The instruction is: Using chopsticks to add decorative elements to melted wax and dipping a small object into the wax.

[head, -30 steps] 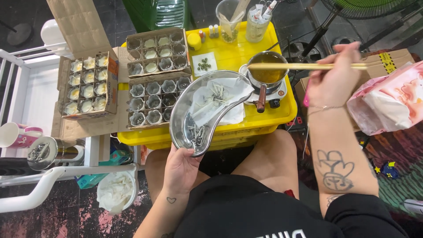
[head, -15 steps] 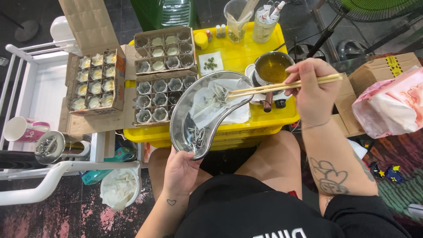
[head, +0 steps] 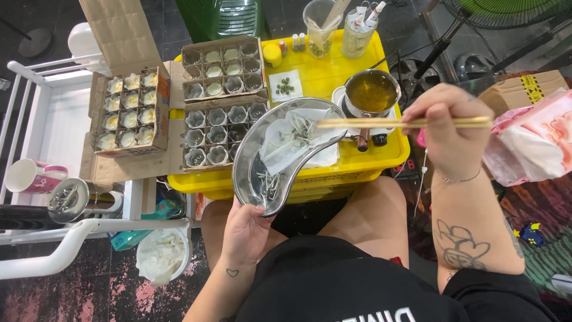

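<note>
Yellow plastic crate (head: 322, 74) serves as the counter, carrying cardboard boxes (head: 220, 101) of small cups and a pot (head: 372, 92) of amber liquid. Left hand (head: 244, 229) grips the steel kidney tray (head: 250, 161); right hand (head: 450, 128) pinches wooden chopsticks (head: 369, 123). Dark floor (head: 119, 292) lies below.

I see wooden chopsticks (head: 381, 123) lying level above the kidney-shaped steel tray (head: 245, 156), which tilts off the yellow crate's (head: 322, 77) front edge.

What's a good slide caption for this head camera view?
Left hand steadies a kidney-shaped steel tray while the right hand holds chopsticks level over it, beside a small pot.
</note>
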